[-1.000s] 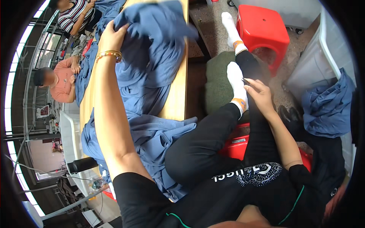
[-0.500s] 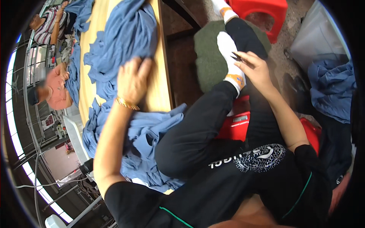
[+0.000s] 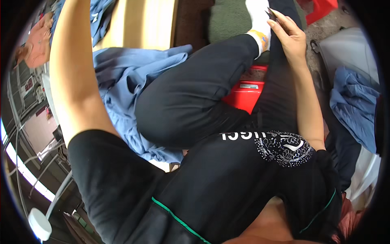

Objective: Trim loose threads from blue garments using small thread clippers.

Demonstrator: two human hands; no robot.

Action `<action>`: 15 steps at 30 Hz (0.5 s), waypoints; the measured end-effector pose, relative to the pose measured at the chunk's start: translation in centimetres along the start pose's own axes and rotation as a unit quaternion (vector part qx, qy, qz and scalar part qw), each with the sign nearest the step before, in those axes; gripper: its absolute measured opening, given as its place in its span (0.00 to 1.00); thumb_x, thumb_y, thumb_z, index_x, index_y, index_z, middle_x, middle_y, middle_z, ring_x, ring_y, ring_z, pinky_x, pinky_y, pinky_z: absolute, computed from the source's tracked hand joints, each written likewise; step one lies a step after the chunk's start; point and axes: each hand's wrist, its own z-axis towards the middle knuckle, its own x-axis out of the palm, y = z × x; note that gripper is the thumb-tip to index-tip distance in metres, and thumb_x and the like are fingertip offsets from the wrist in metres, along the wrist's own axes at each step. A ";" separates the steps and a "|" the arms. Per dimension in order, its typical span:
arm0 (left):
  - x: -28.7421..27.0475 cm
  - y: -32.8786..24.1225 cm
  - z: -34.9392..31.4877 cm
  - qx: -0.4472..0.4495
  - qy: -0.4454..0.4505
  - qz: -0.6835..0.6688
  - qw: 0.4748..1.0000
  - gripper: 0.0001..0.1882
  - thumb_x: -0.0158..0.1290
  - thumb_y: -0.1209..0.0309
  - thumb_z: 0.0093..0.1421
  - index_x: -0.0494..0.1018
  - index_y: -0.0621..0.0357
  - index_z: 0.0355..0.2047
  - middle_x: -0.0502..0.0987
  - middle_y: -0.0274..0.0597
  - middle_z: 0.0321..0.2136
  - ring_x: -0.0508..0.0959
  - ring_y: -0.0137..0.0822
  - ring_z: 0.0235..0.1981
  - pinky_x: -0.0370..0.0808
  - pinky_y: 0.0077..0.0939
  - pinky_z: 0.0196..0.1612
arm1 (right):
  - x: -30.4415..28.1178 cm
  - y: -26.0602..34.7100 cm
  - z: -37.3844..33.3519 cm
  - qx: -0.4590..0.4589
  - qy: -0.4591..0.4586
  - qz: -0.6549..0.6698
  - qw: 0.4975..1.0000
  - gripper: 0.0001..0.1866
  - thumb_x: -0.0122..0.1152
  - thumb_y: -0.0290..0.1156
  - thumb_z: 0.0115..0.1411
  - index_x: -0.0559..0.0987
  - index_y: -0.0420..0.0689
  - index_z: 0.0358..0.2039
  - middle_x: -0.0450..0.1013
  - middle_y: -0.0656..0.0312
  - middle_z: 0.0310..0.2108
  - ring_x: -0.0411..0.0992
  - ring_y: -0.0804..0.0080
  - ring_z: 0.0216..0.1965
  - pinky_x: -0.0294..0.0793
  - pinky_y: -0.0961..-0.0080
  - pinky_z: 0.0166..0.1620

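My left arm (image 3: 77, 77) runs up past the top edge, so my left hand is out of sight. My right hand (image 3: 289, 35) rests on my raised black-trousered leg, beside the white sock (image 3: 257, 16). Its fingers pinch a small dark pointed tool (image 3: 270, 13). A crumpled blue cloth (image 3: 130, 81) lies against my left knee and hangs off the wooden table (image 3: 142, 24). I sit on a red stool (image 3: 247, 94).
More blue cloth (image 3: 353, 103) is heaped in a pale bag at the right. A dark green mat (image 3: 227, 18) lies under my foot. A person in an orange top (image 3: 34, 46) sits at the far left, beyond the table.
My left hand drew back from the blue cloth on the table, then left the view at the top. The view tipped down toward my lap. My right hand stayed at the ankle.
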 end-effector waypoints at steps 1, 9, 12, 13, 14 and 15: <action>-0.8 -7.2 -2.0 -0.069 -0.034 -0.131 0.988 0.19 0.57 0.67 0.61 0.74 0.60 0.52 0.80 0.45 0.42 0.78 0.38 0.41 0.76 0.31 0.42 | -1.8 0.4 -0.3 -0.019 0.000 -0.051 0.999 0.18 0.65 0.21 0.60 0.79 0.37 0.52 0.66 0.73 0.32 0.64 0.87 0.35 0.64 0.90 0.40; -11.4 -20.3 -29.0 -0.180 0.038 -0.207 0.961 0.18 0.56 0.69 0.64 0.75 0.52 0.54 0.74 0.39 0.56 0.72 0.34 0.58 0.66 0.29 0.60 | 2.2 1.3 -0.8 -0.082 0.049 -0.002 0.995 0.19 0.65 0.20 0.60 0.78 0.36 0.52 0.65 0.72 0.31 0.64 0.87 0.34 0.65 0.90 0.40; -9.0 -22.9 -33.5 -0.186 -0.058 -0.163 0.967 0.15 0.54 0.73 0.64 0.77 0.56 0.51 0.76 0.43 0.54 0.71 0.38 0.59 0.63 0.32 0.63 | 0.4 1.1 -1.3 -0.087 0.038 -0.047 0.994 0.19 0.64 0.20 0.60 0.78 0.36 0.53 0.66 0.71 0.32 0.65 0.87 0.35 0.66 0.90 0.41; -8.2 -23.8 -35.2 -0.211 -0.078 -0.183 0.957 0.15 0.54 0.74 0.63 0.77 0.57 0.51 0.76 0.43 0.55 0.71 0.39 0.60 0.63 0.33 0.64 | 0.5 1.4 -1.5 -0.092 0.042 -0.058 0.993 0.19 0.64 0.20 0.60 0.78 0.36 0.53 0.67 0.71 0.33 0.66 0.87 0.36 0.66 0.89 0.42; -7.7 -25.0 -36.8 -0.239 -0.098 -0.199 0.946 0.15 0.55 0.74 0.63 0.78 0.57 0.50 0.75 0.44 0.55 0.70 0.41 0.61 0.62 0.35 0.64 | 0.9 1.3 -1.6 -0.100 0.044 -0.052 0.993 0.19 0.64 0.20 0.60 0.78 0.36 0.53 0.67 0.71 0.33 0.66 0.87 0.36 0.66 0.89 0.42; -7.1 -26.3 -37.7 -0.239 -0.098 -0.208 0.943 0.16 0.56 0.72 0.62 0.78 0.56 0.50 0.75 0.44 0.55 0.69 0.41 0.61 0.61 0.37 0.65 | 0.8 1.1 -1.6 -0.094 0.048 -0.056 0.993 0.19 0.64 0.20 0.61 0.78 0.37 0.53 0.68 0.71 0.33 0.67 0.86 0.37 0.67 0.89 0.44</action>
